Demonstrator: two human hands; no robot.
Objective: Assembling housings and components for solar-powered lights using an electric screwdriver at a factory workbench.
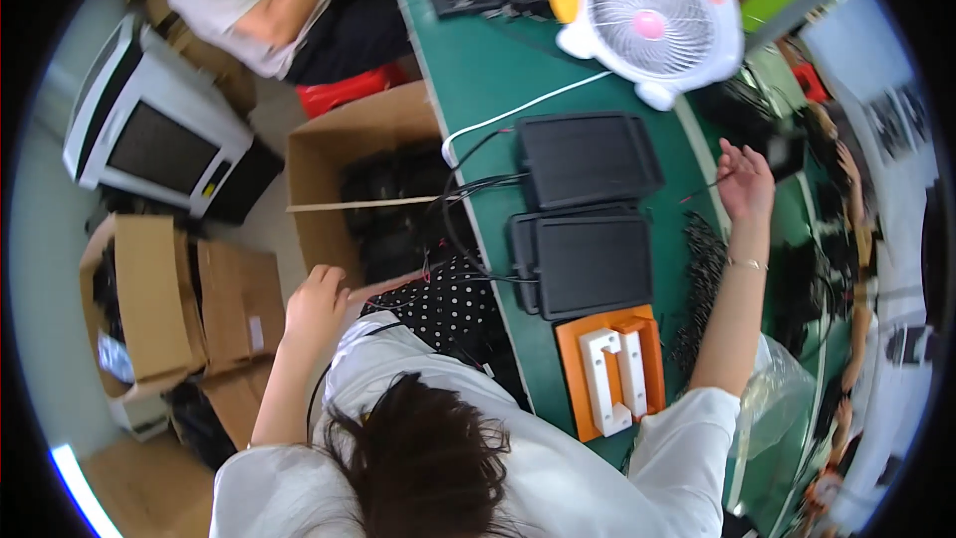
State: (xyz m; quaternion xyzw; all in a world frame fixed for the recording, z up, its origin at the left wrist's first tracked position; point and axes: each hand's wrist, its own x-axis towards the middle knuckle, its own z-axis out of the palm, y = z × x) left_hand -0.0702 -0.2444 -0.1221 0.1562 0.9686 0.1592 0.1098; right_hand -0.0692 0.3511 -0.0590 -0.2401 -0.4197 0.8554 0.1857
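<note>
Thin wire (708, 186), meeting right hand's fingers (734, 156)

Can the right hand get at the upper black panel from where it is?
Likely yes: the right hand is right of the black panel, with green table between them and only a thin wire in the gap.

Bare stretch of green table (468, 70) at far left, short of the fan (649, 25); white cord (538, 102) slants across it. Narrow lane between two black cases (595, 264) and right hand (745, 187); thin lead (707, 187) juts in, wire pile (699, 289) clogs near end. Cases nearly edge to edge. Orange tray (573, 379) crowds near side. Left: cables (498, 180) loop past table edge, between left hand (317, 301) and cases; open carton (314, 149) beyond, strip (373, 204) spanning its mouth.
</note>
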